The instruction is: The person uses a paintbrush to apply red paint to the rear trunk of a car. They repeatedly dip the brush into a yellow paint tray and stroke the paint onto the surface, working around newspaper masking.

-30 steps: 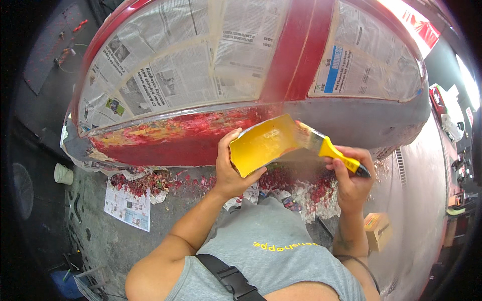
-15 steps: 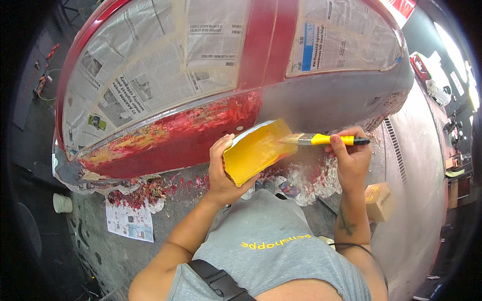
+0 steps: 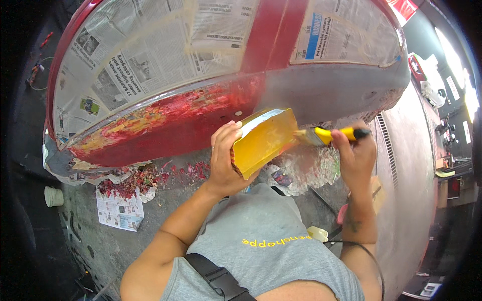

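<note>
My left hand (image 3: 226,150) is wrapped round the side of a yellow cut-open container (image 3: 261,145), its open side turned up toward me and tilted. A wet, glossy film shows on its inner wall. In my right hand (image 3: 356,155) is a paintbrush (image 3: 324,136) with a yellow and black handle, gripped between thumb and fingers. The bristles point left and reach the container's right end; whether they touch it I cannot tell. Just beyond, a red and grey car body (image 3: 175,133) shows rough, partly stripped red paint along its lower part.
Newspaper (image 3: 165,60) is taped over the car's windows. Red paint scraps (image 3: 125,184) lie on the floor beside a loose newspaper sheet (image 3: 119,208). A white bucket (image 3: 53,196) stands far left, a cardboard box (image 3: 377,193) behind my right forearm, and a floor grate (image 3: 386,150) runs at right.
The container has risen slightly and moved right, tilting more. The brush has swung a little, its bristles shifting right and up toward the container's end. My view has shifted somewhat.
</note>
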Demonstrator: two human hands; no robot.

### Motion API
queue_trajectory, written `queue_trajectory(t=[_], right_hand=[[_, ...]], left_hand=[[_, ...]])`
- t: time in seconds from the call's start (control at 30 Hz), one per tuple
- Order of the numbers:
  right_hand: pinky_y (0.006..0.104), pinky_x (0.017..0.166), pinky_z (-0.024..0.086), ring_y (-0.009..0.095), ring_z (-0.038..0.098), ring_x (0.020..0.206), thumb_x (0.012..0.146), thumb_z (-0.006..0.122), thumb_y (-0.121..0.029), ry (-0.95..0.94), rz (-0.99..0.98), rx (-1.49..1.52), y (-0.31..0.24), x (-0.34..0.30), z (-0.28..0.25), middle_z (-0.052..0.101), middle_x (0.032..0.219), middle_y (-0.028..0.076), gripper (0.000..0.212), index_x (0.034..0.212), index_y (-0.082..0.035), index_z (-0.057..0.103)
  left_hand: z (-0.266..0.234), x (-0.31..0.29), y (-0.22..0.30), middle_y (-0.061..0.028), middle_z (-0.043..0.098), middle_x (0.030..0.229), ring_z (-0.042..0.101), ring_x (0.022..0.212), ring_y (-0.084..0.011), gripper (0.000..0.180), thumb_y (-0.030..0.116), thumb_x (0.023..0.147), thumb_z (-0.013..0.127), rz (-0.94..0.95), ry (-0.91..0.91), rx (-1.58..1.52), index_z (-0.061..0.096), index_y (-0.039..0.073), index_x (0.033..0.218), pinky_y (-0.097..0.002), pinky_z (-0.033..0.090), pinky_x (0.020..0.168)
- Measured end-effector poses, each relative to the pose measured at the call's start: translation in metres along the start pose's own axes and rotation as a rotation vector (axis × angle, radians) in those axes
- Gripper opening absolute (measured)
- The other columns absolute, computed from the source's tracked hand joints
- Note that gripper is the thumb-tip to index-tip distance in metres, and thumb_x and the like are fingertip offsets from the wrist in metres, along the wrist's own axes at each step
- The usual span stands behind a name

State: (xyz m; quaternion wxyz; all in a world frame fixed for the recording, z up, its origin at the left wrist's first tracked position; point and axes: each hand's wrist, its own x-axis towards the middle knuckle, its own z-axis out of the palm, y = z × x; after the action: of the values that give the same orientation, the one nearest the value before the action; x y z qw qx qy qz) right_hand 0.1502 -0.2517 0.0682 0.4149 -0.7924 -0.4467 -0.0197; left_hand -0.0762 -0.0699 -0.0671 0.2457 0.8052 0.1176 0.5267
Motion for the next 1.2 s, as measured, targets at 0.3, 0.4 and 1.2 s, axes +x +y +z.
queue_trajectory(t=[0.3,0.4,1.2], right_hand=[[0.0424,0.068,0.056,0.036,0.072,0.072,0.104,0.080,-0.037,-0.475,-0.109,-0.226,-0.036,0.067,0.025,0.072,0.079,0.021,0.044,0.100,0.004,0.065],[0.0369,0.064,0.055,0.020,0.070,0.066,0.106,0.079,-0.038,-0.517,-0.010,-0.173,-0.035,0.076,0.035,0.072,0.075,0.013,0.044,0.099,0.004,0.066],[0.0351,0.070,0.061,0.020,0.072,0.079,0.110,0.073,-0.043,-0.196,0.456,1.336,0.093,0.100,0.055,0.074,0.093,0.008,0.033,0.109,-0.011,0.065]], left_hand=[[0.005,-0.011,0.001,-0.0226,0.058,0.152,0.057,0.143,-0.0452,0.098,0.016,0.071,0.104,0.021,-0.008,-0.021,0.049,0.005,0.151,-0.0572,0.044,0.120],[0.007,-0.015,-0.001,-0.0222,0.059,0.152,0.057,0.143,-0.0454,0.098,0.016,0.071,0.104,0.012,-0.001,-0.012,0.049,0.005,0.151,-0.0571,0.045,0.119],[0.046,0.037,-0.026,-0.0170,0.054,0.155,0.056,0.144,-0.0316,0.107,0.012,0.070,0.103,-0.458,0.012,-0.229,0.044,0.003,0.158,-0.0461,0.046,0.123]])
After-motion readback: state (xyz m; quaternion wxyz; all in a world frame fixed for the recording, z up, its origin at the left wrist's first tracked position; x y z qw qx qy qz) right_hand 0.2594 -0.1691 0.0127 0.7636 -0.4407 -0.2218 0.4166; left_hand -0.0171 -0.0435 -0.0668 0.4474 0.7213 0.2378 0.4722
